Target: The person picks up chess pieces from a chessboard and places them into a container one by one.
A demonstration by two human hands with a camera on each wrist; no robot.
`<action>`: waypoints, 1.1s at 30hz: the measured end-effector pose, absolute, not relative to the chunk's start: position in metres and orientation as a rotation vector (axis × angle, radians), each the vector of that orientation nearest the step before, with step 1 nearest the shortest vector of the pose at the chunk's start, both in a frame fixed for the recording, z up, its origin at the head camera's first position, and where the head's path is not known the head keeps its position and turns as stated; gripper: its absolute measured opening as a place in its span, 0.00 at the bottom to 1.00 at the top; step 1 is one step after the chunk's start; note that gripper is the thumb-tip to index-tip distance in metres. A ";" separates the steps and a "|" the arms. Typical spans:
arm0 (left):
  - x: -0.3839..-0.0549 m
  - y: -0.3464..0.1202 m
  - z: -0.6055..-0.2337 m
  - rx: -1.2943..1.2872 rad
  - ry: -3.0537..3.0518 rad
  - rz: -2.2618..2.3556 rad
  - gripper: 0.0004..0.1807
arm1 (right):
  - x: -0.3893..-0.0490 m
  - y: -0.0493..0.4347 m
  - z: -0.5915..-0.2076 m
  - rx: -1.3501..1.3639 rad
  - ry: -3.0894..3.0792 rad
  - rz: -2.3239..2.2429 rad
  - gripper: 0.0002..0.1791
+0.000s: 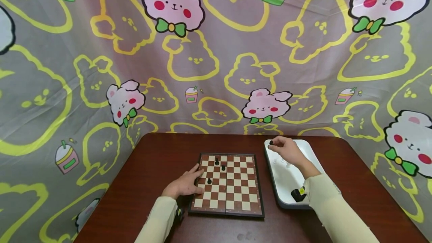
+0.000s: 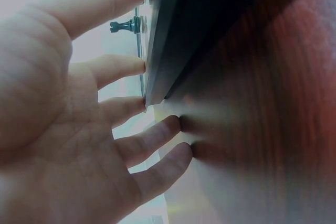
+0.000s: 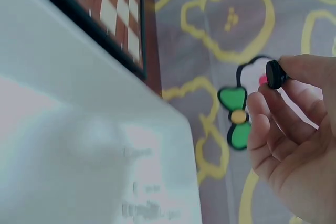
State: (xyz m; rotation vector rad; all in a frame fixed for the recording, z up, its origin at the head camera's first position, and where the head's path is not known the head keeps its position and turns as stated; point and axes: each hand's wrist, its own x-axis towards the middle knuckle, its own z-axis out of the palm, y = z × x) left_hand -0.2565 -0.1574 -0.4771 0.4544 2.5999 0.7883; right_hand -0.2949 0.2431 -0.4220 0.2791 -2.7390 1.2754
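My left hand (image 1: 183, 186) rests at the left edge of a brown-and-cream chessboard (image 1: 241, 194), with fingers spread. In the left wrist view, some of its fingertips (image 2: 137, 66) touch the board's side and others reach the table. Black chess pieces stand on the board's left half: two (image 1: 217, 162) toward the back and one (image 1: 209, 181) closer to the left hand. Over the back of a white tray (image 1: 287, 186), my right hand (image 1: 287, 151) pinches a black chess piece (image 3: 274, 75) between thumb and fingertips. Its round base shows; the rest is mostly hidden by the fingers.
Several white chess pieces (image 1: 288, 165) lie inside the tray, right of the board. The dark red-brown table (image 1: 155, 160) extends around both. A patterned cloth (image 1: 216, 66) with rabbit drawings hangs behind and at the sides.
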 end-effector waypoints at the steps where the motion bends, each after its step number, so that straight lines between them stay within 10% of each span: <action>1: -0.256 -0.157 -0.477 0.455 2.598 0.788 0.41 | -0.297 0.248 -0.423 0.261 -2.738 1.280 0.13; 33: -0.255 -0.157 -0.474 0.459 2.608 0.782 0.41 | -0.297 0.310 -0.452 -0.141 -2.785 1.393 0.15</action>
